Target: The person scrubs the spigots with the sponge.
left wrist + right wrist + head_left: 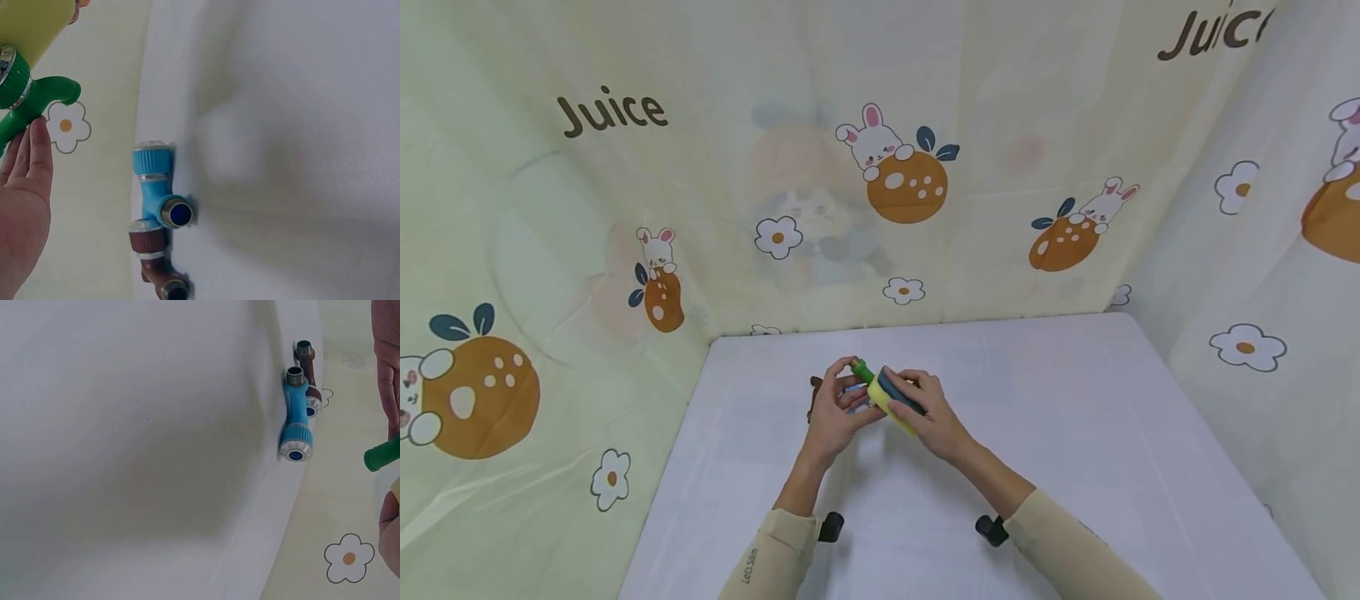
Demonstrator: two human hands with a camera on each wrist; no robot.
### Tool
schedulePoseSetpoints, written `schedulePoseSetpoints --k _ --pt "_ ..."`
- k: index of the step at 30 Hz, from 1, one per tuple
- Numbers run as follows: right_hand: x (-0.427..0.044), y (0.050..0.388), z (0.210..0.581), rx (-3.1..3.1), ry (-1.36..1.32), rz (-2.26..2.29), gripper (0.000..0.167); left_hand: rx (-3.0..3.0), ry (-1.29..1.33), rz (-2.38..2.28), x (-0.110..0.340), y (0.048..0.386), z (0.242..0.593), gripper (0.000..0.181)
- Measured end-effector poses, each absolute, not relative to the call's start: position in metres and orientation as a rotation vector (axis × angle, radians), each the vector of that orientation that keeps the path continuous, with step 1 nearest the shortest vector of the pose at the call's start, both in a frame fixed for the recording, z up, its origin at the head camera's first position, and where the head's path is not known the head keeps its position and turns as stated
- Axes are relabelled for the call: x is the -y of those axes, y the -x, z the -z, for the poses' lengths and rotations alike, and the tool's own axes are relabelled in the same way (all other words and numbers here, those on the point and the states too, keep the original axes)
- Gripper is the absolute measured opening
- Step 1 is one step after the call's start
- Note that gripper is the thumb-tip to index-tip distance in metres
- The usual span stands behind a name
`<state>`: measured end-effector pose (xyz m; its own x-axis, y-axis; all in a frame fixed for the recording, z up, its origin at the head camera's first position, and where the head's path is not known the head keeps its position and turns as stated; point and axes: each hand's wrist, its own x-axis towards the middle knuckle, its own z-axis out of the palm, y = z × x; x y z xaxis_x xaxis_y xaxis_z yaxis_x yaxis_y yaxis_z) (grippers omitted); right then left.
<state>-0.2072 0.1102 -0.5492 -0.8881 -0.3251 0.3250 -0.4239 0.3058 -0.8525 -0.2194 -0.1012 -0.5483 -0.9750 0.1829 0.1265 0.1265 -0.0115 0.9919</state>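
In the head view, my left hand (833, 421) holds a green plastic tap (862, 371) above the table, its fingertips at the tap's end. My right hand (936, 417) grips a sponge (885, 402), yellow with a dark scouring side, and its yellow face lies against the tap. The left wrist view shows the tap's knob and curved spout (59, 89) above my fingers, with the yellow sponge (34, 25) behind. On the table below lie a blue tap (155, 190) and a brown tap (150, 242), side by side. My hands partly cover both in the head view.
The white tabletop (1037, 392) spreads around both hands. A pale curtain (722, 167) printed with rabbits, oranges and flowers hangs behind the table and along its sides. Black wrist mounts (991, 530) sit under the sleeves, close above the table.
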Motion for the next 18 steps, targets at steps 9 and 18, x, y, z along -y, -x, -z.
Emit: schedulePoseSetpoints --k 9,18 --pt "-0.1083 0.2066 0.5457 2.488 -0.683 -1.624 0.053 -2.166 -0.347 -2.204 0.1006 0.2201 0.5472 0.097" --pt "-0.1036 0.2085 0.5437 2.567 -0.626 -1.521 0.054 -2.13 -0.337 -2.225 0.1014 0.2191 0.548 0.097"
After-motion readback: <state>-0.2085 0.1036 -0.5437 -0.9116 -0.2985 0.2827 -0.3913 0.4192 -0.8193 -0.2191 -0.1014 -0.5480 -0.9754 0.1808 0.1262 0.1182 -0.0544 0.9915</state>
